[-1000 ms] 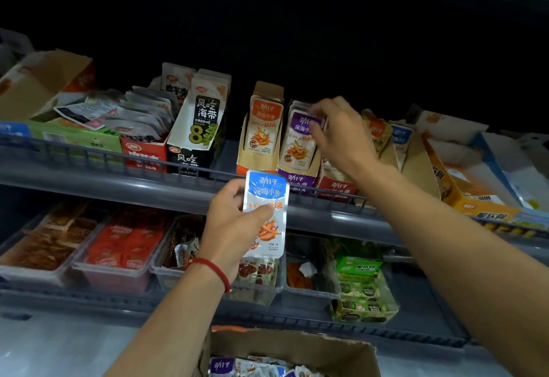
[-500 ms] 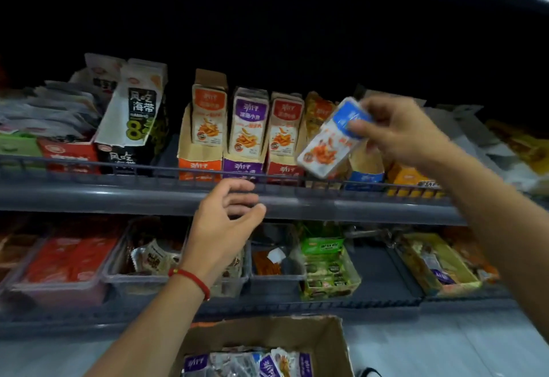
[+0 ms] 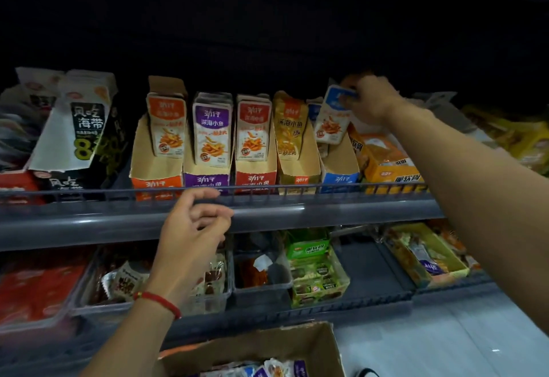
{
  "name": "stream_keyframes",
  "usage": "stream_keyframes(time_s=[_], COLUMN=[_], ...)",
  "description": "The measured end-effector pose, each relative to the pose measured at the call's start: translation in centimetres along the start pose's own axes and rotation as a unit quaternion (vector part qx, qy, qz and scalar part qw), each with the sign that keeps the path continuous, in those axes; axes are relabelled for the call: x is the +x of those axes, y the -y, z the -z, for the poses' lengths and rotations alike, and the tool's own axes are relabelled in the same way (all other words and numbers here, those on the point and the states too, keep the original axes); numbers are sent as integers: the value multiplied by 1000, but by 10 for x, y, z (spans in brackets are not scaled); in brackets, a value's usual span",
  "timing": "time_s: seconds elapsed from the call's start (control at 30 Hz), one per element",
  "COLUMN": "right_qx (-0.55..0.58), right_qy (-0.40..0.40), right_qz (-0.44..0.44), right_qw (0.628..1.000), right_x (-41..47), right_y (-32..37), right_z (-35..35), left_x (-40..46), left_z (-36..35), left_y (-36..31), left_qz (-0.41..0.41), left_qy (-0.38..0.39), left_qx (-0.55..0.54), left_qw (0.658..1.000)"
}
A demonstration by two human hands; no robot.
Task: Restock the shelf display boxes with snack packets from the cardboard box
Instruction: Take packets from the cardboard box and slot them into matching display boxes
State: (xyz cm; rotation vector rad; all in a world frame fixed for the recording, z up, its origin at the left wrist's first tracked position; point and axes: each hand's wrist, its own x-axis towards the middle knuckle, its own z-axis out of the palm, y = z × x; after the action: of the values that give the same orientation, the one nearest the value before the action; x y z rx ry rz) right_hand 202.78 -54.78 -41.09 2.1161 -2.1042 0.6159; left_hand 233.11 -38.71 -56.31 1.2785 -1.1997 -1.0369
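Note:
My right hand (image 3: 370, 100) pinches the top of a blue snack packet (image 3: 332, 121) and holds it upright over the blue display box (image 3: 338, 168) on the upper shelf. To its left stand orange (image 3: 157, 168), purple (image 3: 206, 174), red (image 3: 255, 174) and yellow (image 3: 297, 165) display boxes, each with upright packets. My left hand (image 3: 193, 234), with a red string at the wrist, hangs loosely curled and holds nothing in front of the shelf rail (image 3: 267, 210). The cardboard box (image 3: 261, 344) with several packets sits at the bottom.
A black-and-white seaweed box (image 3: 80, 127) stands at the upper left, an orange carton (image 3: 386, 156) right of the blue box. Clear bins (image 3: 261, 275) and a green snack box (image 3: 315, 269) fill the lower shelf. A dark shelf overhangs the top.
The blue packet passed from my left hand to my right, which carried it right and down over the blue display box. My left hand stayed by the rail.

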Motion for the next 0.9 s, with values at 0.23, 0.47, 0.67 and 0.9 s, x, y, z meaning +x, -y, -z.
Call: stream_keyframes(time_s=[0.23, 0.47, 0.67, 0.9], right_qx=[-31, -102, -140, -190], right_qy=[55, 43, -18, -50], right_qz=[36, 72, 74, 94], right_qw=[997, 991, 987, 976], right_x=[3, 3, 6, 17], right_y=[0, -9, -13, -10], right_z=[-32, -45, -51, -62], left_x=[11, 12, 11, 12], left_z=[-1, -3, -5, -3], left_y=[-3, -1, -1, 0], left_qz=[0, 1, 8, 9], left_qy=[3, 3, -2, -6], left_qx=[-9, -8, -13, -9], left_qw=[1000, 1000, 1000, 1000])
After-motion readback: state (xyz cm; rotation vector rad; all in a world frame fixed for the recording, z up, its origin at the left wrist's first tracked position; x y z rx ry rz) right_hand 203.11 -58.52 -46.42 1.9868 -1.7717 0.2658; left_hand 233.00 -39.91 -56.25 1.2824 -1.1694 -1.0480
